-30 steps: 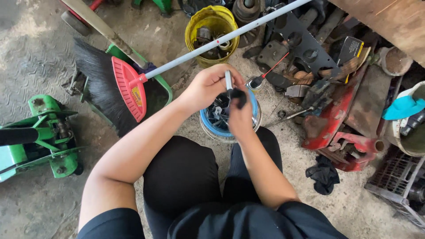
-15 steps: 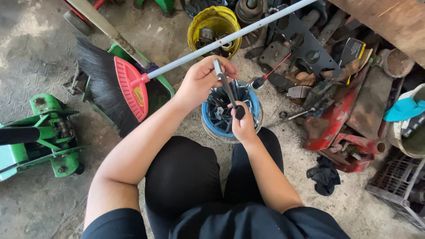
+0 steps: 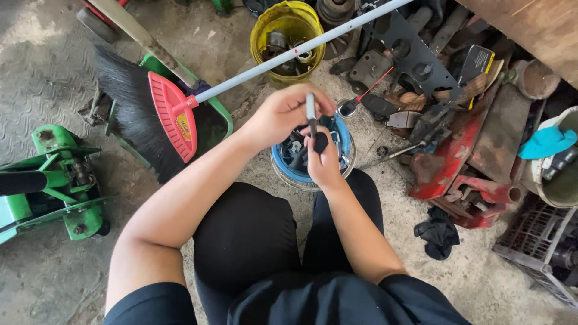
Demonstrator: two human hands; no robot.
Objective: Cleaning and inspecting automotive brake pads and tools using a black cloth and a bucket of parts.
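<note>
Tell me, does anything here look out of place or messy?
Yes. A broom lies flat on the floor, its long handle slanting across the yellow bucket. Rusty metal parts are heaped loosely to the right.

Half a second ago the tool (image 3: 311, 120) lay tilted between the hands, its upper end leaning left toward the left hand (image 3: 280, 114); now it stands nearly upright again, as it did 1 second ago. The right hand (image 3: 323, 157) has risen slightly and closed in against the left over the bucket (image 3: 346, 144).
</note>
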